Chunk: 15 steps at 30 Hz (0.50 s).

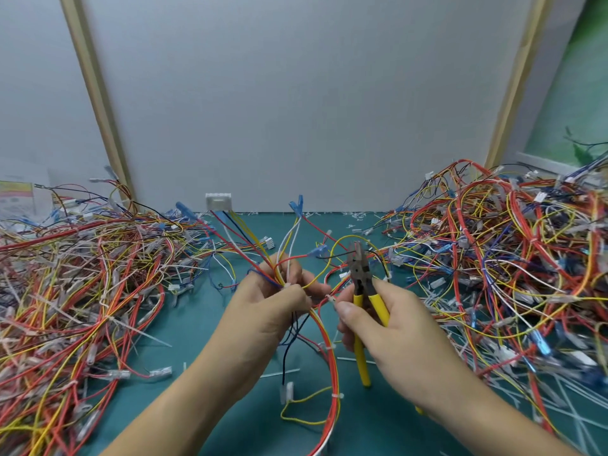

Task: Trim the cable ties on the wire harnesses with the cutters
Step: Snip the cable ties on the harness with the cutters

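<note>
Cutters (359, 274) in right hand (394, 330) (poster (16, 197) blurred)

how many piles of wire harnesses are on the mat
2: the left pile at the mat's left side, the right pile at its right. More may lie outside the view.

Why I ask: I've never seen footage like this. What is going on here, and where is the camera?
There is no machine here. A person works with bare hands, filmed by a camera worn on the head and looking down. The left hand holds a wire harness, a bunch of coloured wires. The right hand holds yellow-handled cutters, tip pointing away and not on any tie. On the green mat lie a left pile of harnesses, a right pile and cut-off tie ends.
</note>
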Tool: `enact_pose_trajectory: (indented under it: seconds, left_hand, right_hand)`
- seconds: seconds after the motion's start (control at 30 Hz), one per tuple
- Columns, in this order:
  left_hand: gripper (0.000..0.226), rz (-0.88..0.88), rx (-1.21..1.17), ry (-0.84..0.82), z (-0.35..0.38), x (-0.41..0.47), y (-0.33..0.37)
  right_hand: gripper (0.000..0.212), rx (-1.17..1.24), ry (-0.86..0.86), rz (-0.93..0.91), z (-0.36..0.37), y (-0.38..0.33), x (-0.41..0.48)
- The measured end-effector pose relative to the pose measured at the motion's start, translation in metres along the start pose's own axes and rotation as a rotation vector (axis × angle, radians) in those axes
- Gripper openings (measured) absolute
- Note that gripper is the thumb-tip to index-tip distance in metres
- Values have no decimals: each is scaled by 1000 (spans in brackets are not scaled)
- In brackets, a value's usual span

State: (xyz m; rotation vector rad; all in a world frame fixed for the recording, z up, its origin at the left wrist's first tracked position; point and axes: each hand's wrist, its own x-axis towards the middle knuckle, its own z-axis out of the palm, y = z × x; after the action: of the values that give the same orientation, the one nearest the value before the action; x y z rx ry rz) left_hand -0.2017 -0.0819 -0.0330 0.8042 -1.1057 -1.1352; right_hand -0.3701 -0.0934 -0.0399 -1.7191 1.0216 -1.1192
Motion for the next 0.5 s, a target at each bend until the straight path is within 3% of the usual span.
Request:
enact_pose_trajectory:
  seconds: [0.13,0.2,0.33,0.5]
  left_hand:
    - [20,2,180,-8,0,-1,1]
    - [31,15,227,-40,1,-2,3]
    - [42,-9,254,-37,1,-3,4]
    - [30,-97,262,-86,2,-7,3]
  right_hand:
    - [14,-222,7,-115,-2,2,-2]
    - [13,-328,17,-175,-2,-2,-3]
    - [13,-337,-4,-155,-4,-2,-3]
    - [11,-388,-14,-178,-4,-2,-3]
